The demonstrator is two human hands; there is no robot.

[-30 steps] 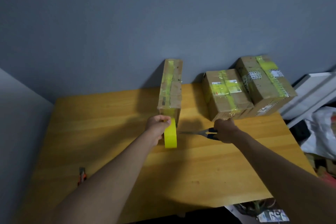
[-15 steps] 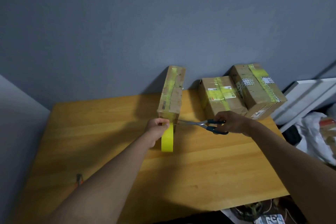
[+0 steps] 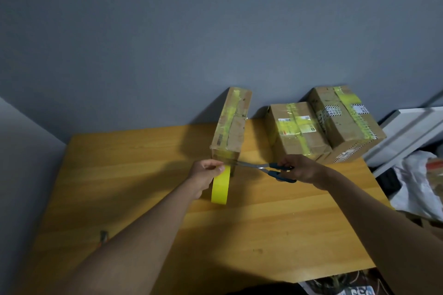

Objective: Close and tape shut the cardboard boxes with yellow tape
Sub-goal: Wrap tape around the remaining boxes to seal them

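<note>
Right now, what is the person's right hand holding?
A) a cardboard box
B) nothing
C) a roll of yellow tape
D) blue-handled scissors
D: the right hand grips the blue-handled scissors, blades pointing toward the yellow tape roll held by the left hand.

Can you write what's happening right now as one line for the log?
left hand: holds yellow tape roll | right hand: holds scissors, blades at tape by upright cardboard box | step: cutting tape
</note>
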